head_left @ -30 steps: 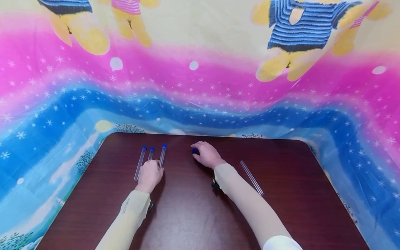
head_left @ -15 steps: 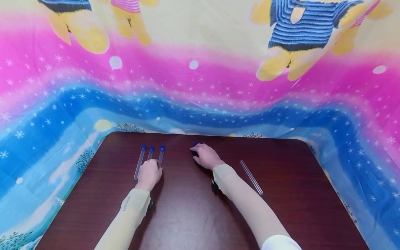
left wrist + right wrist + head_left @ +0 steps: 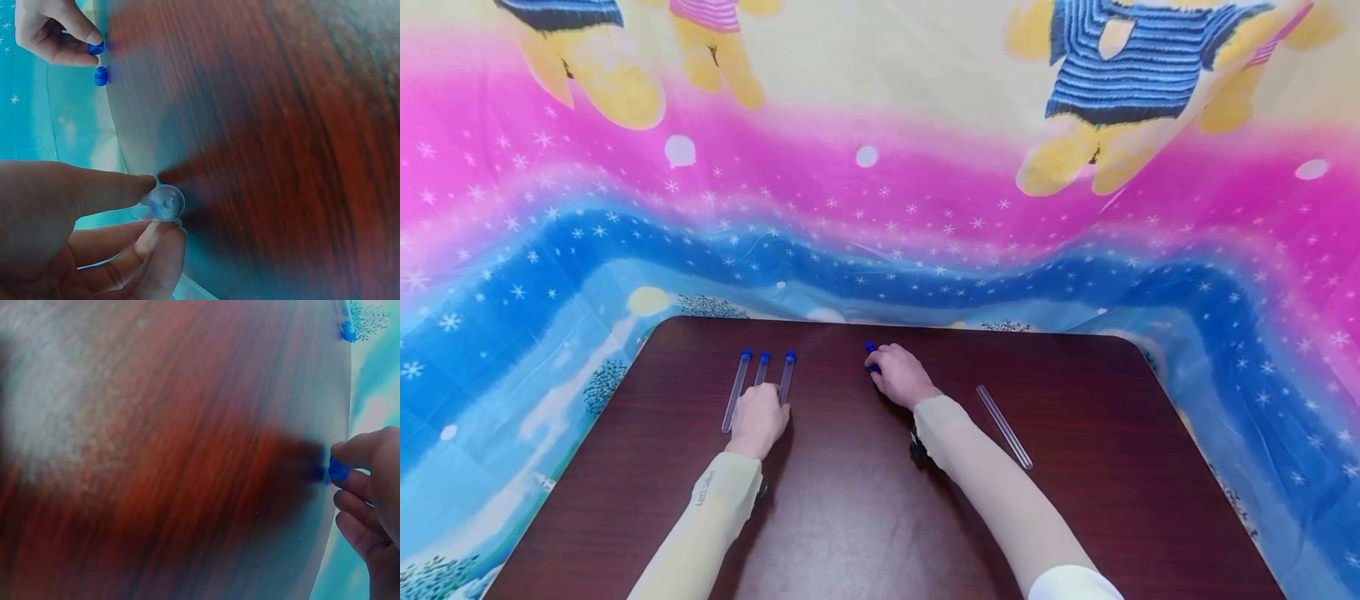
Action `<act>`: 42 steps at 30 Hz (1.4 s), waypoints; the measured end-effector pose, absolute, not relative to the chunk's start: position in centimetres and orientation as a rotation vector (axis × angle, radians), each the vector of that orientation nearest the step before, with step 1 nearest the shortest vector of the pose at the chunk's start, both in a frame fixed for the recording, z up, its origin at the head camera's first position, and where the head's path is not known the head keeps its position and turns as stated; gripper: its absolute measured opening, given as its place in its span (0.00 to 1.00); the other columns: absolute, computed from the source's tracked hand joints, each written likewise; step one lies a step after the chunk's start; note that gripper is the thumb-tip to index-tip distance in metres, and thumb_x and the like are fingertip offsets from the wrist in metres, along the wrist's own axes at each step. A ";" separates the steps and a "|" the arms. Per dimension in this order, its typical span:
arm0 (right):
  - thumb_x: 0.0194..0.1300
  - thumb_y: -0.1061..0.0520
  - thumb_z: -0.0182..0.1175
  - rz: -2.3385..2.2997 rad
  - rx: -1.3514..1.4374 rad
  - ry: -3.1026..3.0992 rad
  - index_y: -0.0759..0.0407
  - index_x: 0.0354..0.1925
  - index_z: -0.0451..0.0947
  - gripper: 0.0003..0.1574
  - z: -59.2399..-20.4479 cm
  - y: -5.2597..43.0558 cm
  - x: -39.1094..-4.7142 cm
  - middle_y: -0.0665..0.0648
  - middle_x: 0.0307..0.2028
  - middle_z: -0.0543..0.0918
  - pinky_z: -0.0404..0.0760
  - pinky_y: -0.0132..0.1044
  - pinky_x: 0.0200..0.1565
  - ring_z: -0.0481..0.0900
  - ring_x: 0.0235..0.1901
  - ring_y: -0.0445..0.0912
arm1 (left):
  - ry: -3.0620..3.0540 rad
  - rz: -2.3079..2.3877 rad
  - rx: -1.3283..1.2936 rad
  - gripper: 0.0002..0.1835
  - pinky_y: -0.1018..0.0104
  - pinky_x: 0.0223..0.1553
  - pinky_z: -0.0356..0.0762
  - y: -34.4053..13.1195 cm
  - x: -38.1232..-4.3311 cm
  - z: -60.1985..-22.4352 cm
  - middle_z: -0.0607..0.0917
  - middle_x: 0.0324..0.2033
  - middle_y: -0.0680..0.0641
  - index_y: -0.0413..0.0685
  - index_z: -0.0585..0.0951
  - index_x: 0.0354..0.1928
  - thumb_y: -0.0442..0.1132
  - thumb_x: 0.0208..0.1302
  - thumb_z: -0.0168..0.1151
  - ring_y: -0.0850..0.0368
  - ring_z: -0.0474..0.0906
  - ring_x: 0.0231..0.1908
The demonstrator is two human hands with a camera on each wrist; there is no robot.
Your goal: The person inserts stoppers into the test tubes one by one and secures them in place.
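Note:
Three clear test tubes with blue stoppers lie side by side at the table's left: a left tube [image 3: 735, 393], a middle tube [image 3: 762, 368] and a right tube [image 3: 787, 377]. My left hand [image 3: 758, 422] pinches the right tube by its lower part; in the left wrist view the tube's rounded end [image 3: 167, 203] shows between thumb and fingers. The hand hides the middle tube's lower part. Farther right, my right hand [image 3: 902, 375] pinches a blue stopper [image 3: 338, 469] between thumb and forefinger. Another blue stopper [image 3: 101, 76] stands on the table just beyond those fingertips.
An uncapped clear tube [image 3: 1003, 425] lies slanted to the right of my right forearm. The dark wooden table [image 3: 865, 517] ends just behind the stoppers, where a patterned cloth [image 3: 880, 242] hangs.
The right tube has shifted slightly left and toward me, closer to the middle one. My right hand has drawn slightly right, and the second stopper has come into sight behind its fingers.

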State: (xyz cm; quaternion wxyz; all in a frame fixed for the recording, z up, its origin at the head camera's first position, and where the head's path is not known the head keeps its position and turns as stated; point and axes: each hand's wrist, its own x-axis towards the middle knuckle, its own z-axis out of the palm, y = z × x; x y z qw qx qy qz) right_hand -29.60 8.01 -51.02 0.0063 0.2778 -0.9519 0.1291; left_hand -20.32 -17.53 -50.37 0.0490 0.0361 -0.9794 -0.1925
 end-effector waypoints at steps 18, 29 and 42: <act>0.73 0.58 0.63 0.679 0.745 -2.900 0.57 0.56 0.85 0.16 -50.6 9.6 -29.4 0.54 0.48 0.83 0.77 0.46 0.55 0.77 0.50 0.50 | -2.966 -0.663 0.161 0.26 0.40 0.41 0.81 -17.3 -19.9 -49.8 0.86 0.41 0.33 0.33 0.82 0.55 0.44 0.62 0.74 0.33 0.84 0.39; 0.74 0.57 0.62 0.769 0.648 -2.878 0.56 0.58 0.84 0.17 -50.4 11.1 -29.4 0.55 0.52 0.82 0.73 0.49 0.61 0.76 0.57 0.52 | -2.902 -0.626 0.120 0.32 0.41 0.47 0.78 -16.4 -20.2 -49.2 0.83 0.46 0.33 0.34 0.78 0.60 0.49 0.62 0.73 0.33 0.81 0.46; 0.75 0.56 0.60 0.909 0.583 -2.797 0.54 0.61 0.82 0.19 -48.9 12.6 -28.8 0.58 0.58 0.81 0.72 0.51 0.62 0.75 0.61 0.55 | -2.912 -0.681 0.106 0.36 0.38 0.49 0.77 -14.3 -19.8 -47.7 0.81 0.56 0.36 0.42 0.75 0.68 0.53 0.63 0.71 0.35 0.77 0.54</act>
